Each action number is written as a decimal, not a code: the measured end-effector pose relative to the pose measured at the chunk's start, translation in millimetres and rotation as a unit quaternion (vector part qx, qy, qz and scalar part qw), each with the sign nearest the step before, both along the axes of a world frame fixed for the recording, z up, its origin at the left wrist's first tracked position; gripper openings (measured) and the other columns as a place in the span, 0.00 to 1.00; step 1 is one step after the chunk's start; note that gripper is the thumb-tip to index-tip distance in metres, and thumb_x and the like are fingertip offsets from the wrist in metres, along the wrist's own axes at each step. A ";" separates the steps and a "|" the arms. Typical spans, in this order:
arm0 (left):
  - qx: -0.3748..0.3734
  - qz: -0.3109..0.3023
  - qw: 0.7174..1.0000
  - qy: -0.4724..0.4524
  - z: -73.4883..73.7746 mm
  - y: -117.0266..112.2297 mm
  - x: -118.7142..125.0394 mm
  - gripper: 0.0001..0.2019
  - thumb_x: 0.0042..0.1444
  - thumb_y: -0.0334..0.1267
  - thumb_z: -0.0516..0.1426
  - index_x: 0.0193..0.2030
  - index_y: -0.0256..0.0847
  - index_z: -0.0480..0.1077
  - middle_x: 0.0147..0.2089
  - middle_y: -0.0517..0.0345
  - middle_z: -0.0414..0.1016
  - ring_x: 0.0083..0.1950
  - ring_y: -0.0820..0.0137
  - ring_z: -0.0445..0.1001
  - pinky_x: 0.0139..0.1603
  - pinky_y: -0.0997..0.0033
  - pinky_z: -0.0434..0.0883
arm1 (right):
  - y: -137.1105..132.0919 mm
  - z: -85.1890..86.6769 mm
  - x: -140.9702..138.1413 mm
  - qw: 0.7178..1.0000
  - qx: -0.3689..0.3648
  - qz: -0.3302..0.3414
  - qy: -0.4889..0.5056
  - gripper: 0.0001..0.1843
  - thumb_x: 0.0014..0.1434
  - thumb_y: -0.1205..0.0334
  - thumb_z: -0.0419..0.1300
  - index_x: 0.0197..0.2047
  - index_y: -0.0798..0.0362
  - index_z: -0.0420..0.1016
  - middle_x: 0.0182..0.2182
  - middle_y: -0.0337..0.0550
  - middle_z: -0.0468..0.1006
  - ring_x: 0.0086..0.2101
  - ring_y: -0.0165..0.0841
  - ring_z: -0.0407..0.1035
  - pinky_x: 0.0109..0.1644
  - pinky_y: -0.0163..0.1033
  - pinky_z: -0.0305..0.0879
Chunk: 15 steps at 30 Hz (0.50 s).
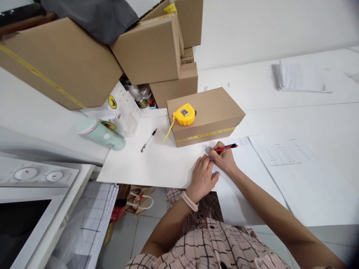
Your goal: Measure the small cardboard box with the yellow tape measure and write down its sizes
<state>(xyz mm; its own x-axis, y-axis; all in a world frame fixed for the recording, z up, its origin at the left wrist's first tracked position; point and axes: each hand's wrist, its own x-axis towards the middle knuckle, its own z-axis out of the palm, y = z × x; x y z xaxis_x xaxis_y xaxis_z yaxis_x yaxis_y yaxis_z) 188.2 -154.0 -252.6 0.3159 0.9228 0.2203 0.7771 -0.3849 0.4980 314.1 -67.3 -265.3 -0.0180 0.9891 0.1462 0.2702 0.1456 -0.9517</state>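
My right hand [223,160] is closed around a red and black pen [226,148], its tip low over a printed sheet of paper [249,175]. Flat on the sheet's left edge and the table lies my left hand [202,175], fingers stretched out beside the right hand. Just beyond both hands stands a cardboard box [207,112] with yellow tape along its side. On top of it rests a yellow tape measure [184,114], with a yellow strap hanging over the box's edge. A second pen [149,140], black and silver, lies to the left.
A mint green bottle [105,135] and an avocado-printed carton [123,108] stand at the left. Large cardboard boxes [148,48] are stacked behind. Another printed sheet [303,175] lies on the right, with a paper stack [300,76] farther back. A microwave [36,186] is at lower left.
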 end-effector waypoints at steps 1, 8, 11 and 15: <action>0.001 0.000 1.000 0.000 0.1 0.0 0.0 0.21 0.63 0.39 0.58 0.61 0.36 0.61 0.66 0.40 0.66 0.72 0.52 0.59 0.73 0.45 0.57 | -0.1 -0.1 -0.2 1.000 -0.002 0.000 0.003 0.14 0.56 0.58 0.61 0.25 0.49 0.61 0.21 0.33 0.62 0.25 0.29 0.58 0.31 0.38 0.57; 0.002 0.002 1.000 0.000 1.0 0.2 0.2 0.20 0.63 0.40 0.57 0.61 0.39 0.61 0.65 0.41 0.66 0.72 0.52 0.59 0.72 0.43 0.59 | -0.4 -0.1 -0.3 1.000 -0.002 -0.009 0.002 0.13 0.56 0.58 0.61 0.26 0.49 0.61 0.21 0.32 0.62 0.25 0.30 0.58 0.31 0.39 0.57; 0.000 0.002 1.000 -0.002 0.9 0.3 0.1 0.21 0.63 0.39 0.57 0.60 0.38 0.61 0.66 0.40 0.66 0.72 0.53 0.59 0.73 0.44 0.58 | -0.7 0.2 0.2 1.000 -0.005 -0.001 0.005 0.13 0.56 0.59 0.61 0.25 0.49 0.61 0.21 0.32 0.62 0.24 0.29 0.58 0.31 0.38 0.57; 0.004 0.002 1.000 -0.004 -0.2 0.2 0.0 0.21 0.62 0.39 0.58 0.60 0.36 0.61 0.66 0.40 0.66 0.72 0.53 0.59 0.74 0.46 0.57 | -0.9 0.3 0.6 1.000 0.001 -0.003 0.003 0.12 0.55 0.60 0.61 0.25 0.49 0.61 0.21 0.32 0.63 0.25 0.29 0.58 0.31 0.38 0.57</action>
<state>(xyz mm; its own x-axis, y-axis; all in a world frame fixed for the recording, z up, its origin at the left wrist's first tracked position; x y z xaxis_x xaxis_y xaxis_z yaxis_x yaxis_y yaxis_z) 188.2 -153.7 -252.7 0.3110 0.9221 0.2303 0.7746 -0.3863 0.5008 314.7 -68.2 -265.0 -0.0114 0.9888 0.1490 0.2661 0.1466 -0.9527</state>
